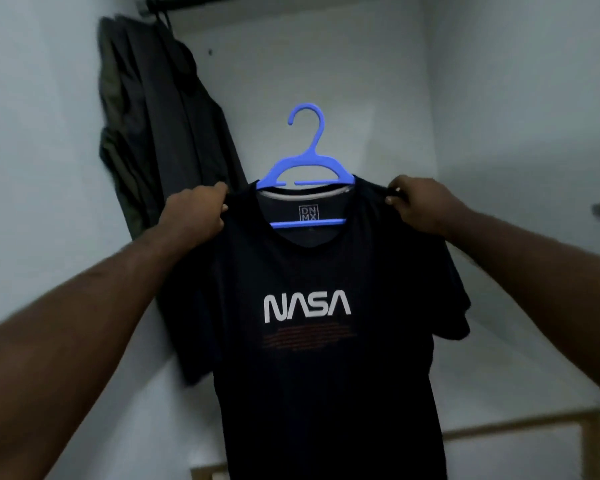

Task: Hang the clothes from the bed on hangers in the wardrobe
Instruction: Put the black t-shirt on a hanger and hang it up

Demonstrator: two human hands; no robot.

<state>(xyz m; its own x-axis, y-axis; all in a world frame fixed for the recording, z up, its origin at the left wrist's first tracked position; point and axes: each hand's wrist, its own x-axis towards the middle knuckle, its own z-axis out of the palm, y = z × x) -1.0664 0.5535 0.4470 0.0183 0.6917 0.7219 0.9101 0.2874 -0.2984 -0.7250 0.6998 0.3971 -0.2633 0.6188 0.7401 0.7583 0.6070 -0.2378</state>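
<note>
Shows, at the centre of the frame, a black T-shirt (309, 358) with white NASA lettering across the chest, held up in front of the pale back wall (361, 81) of the wardrobe. Carries in its neck opening a blue hanger (307, 168), with the hook upright above the collar, well below and to the right of the rail, and the lower bar visible across the opening just under the DNMX label. Held at both shoulders: at centre left by the left hand (198, 216), fingers curled round the shoulder fabric; at centre right by the right hand (420, 206), pinching the other shoulder between thumb and curled fingers. Reached by two bare forearms from the lower corners of the frame. Includes, in the upper left, a dark rail (174, 1) at the top edge with dark grey and olive garments (160, 133) hanging from it, blurred, partly behind the left hand and the shirt's sleeve. Includes, at the lower right, a blurred wooden edge (499, 431).
</note>
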